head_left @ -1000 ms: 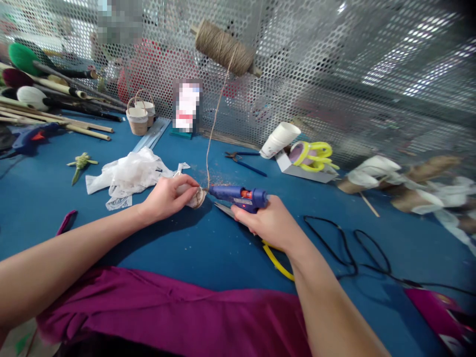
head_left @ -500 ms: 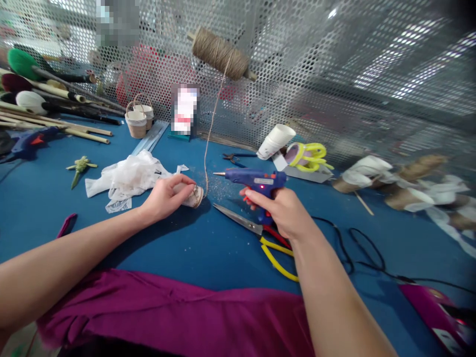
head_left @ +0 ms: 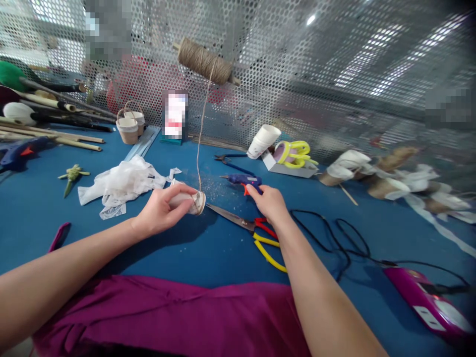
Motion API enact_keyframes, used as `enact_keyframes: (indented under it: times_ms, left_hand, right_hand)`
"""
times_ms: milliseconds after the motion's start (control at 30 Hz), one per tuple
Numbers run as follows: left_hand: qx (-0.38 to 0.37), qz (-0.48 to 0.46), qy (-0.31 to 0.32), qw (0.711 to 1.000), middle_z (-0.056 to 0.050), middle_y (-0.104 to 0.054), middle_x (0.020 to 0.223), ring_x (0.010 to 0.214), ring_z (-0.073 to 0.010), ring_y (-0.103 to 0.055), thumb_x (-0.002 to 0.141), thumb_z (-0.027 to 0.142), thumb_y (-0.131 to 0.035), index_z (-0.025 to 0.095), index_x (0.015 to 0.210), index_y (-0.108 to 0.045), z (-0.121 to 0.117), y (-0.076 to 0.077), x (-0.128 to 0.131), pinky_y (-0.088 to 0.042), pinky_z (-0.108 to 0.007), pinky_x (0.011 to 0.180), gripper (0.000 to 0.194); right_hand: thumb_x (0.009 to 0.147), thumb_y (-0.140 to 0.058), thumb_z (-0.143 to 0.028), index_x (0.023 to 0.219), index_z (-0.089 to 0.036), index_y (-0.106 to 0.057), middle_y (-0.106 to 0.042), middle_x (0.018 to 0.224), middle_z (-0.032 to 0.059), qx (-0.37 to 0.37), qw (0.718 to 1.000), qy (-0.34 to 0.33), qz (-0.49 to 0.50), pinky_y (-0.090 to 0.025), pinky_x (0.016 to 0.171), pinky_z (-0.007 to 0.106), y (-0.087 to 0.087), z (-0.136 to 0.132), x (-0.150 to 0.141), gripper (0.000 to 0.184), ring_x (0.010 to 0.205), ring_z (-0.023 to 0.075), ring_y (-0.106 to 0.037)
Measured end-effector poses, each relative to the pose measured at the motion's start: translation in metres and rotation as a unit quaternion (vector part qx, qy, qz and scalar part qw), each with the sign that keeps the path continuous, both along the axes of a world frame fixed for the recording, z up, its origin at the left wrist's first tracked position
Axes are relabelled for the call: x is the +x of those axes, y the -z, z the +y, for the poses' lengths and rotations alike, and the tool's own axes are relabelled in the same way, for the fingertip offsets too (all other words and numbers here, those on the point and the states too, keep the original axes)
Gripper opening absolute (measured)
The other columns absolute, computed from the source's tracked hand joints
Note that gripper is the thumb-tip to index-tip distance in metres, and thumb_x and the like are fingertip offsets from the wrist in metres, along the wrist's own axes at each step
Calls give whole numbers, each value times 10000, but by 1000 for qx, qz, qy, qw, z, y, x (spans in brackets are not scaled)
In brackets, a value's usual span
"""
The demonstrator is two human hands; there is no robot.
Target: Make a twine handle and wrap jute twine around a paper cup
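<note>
My left hand [head_left: 163, 208] is wrapped round a small paper cup [head_left: 199, 204] lying on its side, its open or rim end facing right. Twine [head_left: 201, 144] runs from the cup's edge up to a spool [head_left: 204, 60] on the mesh. In my right hand [head_left: 269, 201] is a blue hot glue gun [head_left: 241, 180] with its nozzle pointing left, apart from the cup. Below the gun, scissors [head_left: 238, 220] with red and yellow handles lie on the blue table, tips close to the cup.
White lace fabric [head_left: 128, 181] lies left of the cup. Pliers [head_left: 232, 157], stacked paper cups [head_left: 263, 140] and a box [head_left: 290, 166] with a yellow-trimmed item stand behind. Small baskets [head_left: 128, 130] are at back left. A black cord [head_left: 345, 250] reaches a purple power strip [head_left: 424, 302].
My right hand has drawn the glue gun away from the cup to the right, then lowered it beyond the scissors. My left hand keeps hold of the cup, slightly shifted.
</note>
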State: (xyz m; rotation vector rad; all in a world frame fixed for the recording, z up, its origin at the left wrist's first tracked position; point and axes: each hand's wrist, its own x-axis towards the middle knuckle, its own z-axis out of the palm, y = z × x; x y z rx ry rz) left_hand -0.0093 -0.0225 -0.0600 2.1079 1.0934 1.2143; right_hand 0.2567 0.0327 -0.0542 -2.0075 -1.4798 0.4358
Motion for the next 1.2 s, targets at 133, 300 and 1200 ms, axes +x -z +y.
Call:
enact_keyframes:
  times_ms: [133,300,1200]
  left_hand:
    - [59,11,33,998,-53,-702,870,724,-115,-641,805,198,-496,160,954,-579,-7,-1,2,-496,-217,677,175]
    - [136,33,64,988,-40,-710,784,645,-106,-649,803,161,-501,173,951,-562,-13,-4,3,-505,-194,600,161]
    - [-51,-29,99,993,-47,-683,812,604,-105,-586,790,237,-556,139,979,-591,-23,-5,10,-443,-180,533,215]
  right_hand:
    - [693,-590,-334,604,-138,-624,-647,732,180,-14,996,20,-81,-408,726,365,0,2,1,217,882,333,-592]
    - [790,-506,-342,850,-109,-676,-601,1045,196,14,994,-30,-103,-351,883,389,-18,-17,-21,295,1047,307,-511]
    - [623,-729,-293,632,-223,-660,-637,670,-37,3,795,-237,558,-417,680,230,-24,-55,-76,99,680,82,-553]
